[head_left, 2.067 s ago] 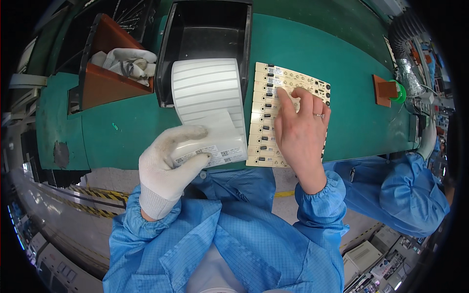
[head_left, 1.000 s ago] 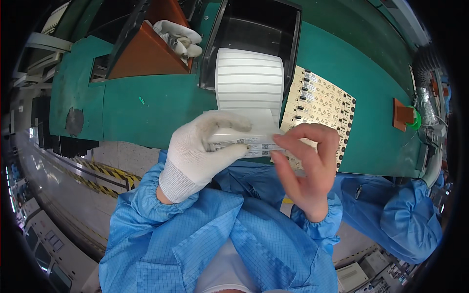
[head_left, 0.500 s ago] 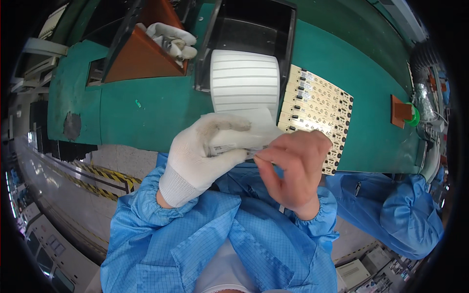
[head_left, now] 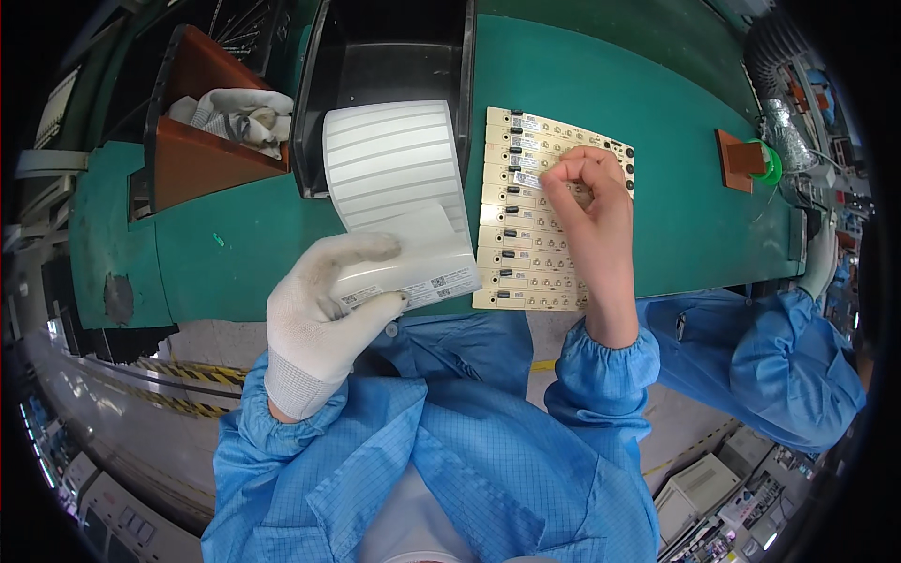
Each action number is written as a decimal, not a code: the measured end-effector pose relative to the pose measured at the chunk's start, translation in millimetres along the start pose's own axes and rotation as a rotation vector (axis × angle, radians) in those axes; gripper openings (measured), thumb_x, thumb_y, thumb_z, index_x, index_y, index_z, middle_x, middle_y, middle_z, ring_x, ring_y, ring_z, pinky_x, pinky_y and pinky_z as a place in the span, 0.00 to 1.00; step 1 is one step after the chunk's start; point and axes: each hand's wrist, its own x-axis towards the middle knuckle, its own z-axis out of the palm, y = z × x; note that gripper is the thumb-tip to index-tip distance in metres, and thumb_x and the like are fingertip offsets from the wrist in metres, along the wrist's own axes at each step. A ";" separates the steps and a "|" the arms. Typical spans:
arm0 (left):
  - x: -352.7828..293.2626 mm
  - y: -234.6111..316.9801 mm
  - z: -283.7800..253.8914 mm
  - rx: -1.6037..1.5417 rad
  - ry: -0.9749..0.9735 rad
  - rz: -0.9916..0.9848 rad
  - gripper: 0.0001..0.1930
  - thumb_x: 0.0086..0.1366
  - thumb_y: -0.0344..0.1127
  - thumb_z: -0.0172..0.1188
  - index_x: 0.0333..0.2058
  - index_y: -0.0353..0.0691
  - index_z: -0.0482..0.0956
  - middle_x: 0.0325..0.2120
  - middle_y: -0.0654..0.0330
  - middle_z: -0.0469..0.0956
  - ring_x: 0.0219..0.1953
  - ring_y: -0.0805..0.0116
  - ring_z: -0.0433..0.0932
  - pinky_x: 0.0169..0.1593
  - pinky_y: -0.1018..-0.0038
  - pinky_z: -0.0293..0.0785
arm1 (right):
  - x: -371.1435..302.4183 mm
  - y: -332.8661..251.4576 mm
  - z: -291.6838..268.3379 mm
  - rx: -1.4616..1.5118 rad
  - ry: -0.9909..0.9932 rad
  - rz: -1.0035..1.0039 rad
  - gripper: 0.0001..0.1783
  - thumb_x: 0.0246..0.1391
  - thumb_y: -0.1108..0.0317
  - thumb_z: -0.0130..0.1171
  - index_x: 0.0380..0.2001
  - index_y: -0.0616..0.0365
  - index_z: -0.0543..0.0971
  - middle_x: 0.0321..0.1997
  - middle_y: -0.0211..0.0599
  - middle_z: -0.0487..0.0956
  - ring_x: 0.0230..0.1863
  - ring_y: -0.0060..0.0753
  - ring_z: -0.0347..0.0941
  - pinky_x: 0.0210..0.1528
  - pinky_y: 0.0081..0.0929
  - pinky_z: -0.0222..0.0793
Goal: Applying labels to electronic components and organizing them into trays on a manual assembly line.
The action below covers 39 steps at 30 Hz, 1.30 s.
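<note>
My left hand (head_left: 314, 305), in a white knitted glove, pinches the loose end of a label strip (head_left: 422, 263), thumb below and fingers above. Printed labels line its lower edge. The strip runs up to a large roll of white labels (head_left: 389, 155). My bare right hand (head_left: 596, 216) reaches over a panel of cream circuit boards (head_left: 554, 241) with black parts at both ends. Between thumb and forefinger it pinches a small printed label (head_left: 528, 179), held at the boards' left part; whether the label touches the board I cannot tell. Similar labels show on the rows above.
Behind the roll stands a black bin (head_left: 385, 70). A brown angled holder (head_left: 211, 164) with white gloves (head_left: 239, 117) sits at the left. On the green table (head_left: 694, 216) at the right are a brown block (head_left: 741, 158) and green tape (head_left: 772, 164). A blue-sleeved person (head_left: 784, 366) is at the right.
My right hand has left the strip with a label and moved up and right over the boards. My left hand still holds the strip, now flatter and lower left. The whole view has shifted.
</note>
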 end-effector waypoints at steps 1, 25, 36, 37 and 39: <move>0.5 0.0 0.1 0.002 -0.001 0.000 0.20 0.57 0.19 0.63 0.50 0.27 0.71 0.50 0.48 0.76 0.46 0.66 0.80 0.37 0.80 0.82 | 0.4 -0.5 0.2 0.014 -0.006 0.013 0.03 0.54 0.75 0.60 0.29 0.63 0.78 0.44 0.34 0.72 0.45 0.25 0.68 0.45 0.20 0.64; -0.5 -4.8 -1.8 0.003 0.026 0.045 0.20 0.57 0.19 0.63 0.49 0.28 0.72 0.51 0.48 0.75 0.49 0.66 0.79 0.43 0.78 0.82 | 2.2 6.0 4.5 -0.121 0.006 -0.092 0.03 0.52 0.75 0.63 0.28 0.64 0.79 0.42 0.37 0.73 0.47 0.32 0.67 0.51 0.26 0.62; 0.9 -7.8 -2.6 -0.020 0.059 0.005 0.23 0.52 0.17 0.63 0.49 0.29 0.73 0.46 0.51 0.77 0.49 0.67 0.77 0.54 0.74 0.71 | -5.2 -7.5 4.3 -0.302 0.052 -0.146 0.04 0.51 0.73 0.62 0.29 0.61 0.79 0.41 0.38 0.74 0.47 0.38 0.68 0.52 0.33 0.60; 0.8 -7.7 -2.6 -0.021 0.057 0.006 0.23 0.52 0.17 0.63 0.49 0.29 0.73 0.46 0.51 0.77 0.49 0.67 0.77 0.54 0.74 0.71 | -7.6 -9.7 3.9 -0.385 0.071 -0.203 0.03 0.52 0.73 0.61 0.31 0.60 0.79 0.41 0.38 0.74 0.47 0.38 0.68 0.52 0.35 0.59; 0.1 -8.8 -3.3 -0.007 0.069 0.021 0.23 0.52 0.17 0.62 0.49 0.28 0.73 0.47 0.51 0.76 0.49 0.67 0.77 0.53 0.74 0.72 | -12.6 -12.6 6.1 -0.462 0.086 -0.264 0.04 0.52 0.74 0.61 0.32 0.58 0.79 0.42 0.37 0.73 0.48 0.38 0.67 0.52 0.36 0.58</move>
